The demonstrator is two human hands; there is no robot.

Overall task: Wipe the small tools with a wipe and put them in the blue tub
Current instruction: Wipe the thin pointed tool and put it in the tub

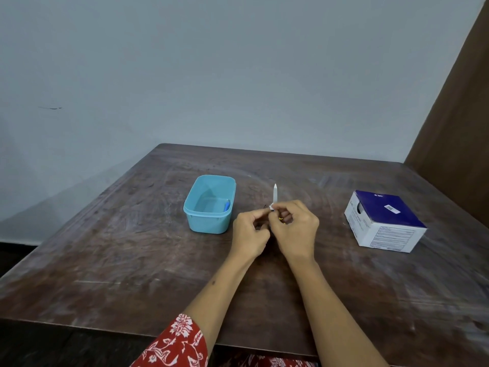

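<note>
Your right hand (296, 229) and left hand (251, 231) are pinching together a thin white pointed tool (275, 193), standing upright, right of the blue tub (211, 221).

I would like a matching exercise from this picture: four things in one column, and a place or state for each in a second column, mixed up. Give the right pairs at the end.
Things:
1. blue tub
2. white and dark blue box
3. small white tool
4. red patterned sleeve

Places or states:
A. held up between both hands, point upward
B. on the table, to the right of the hands
C. at the bottom edge of the picture, on the left arm
D. on the table, to the left of the hands, open on top

Pairs: 1-D, 2-B, 3-A, 4-C
</note>
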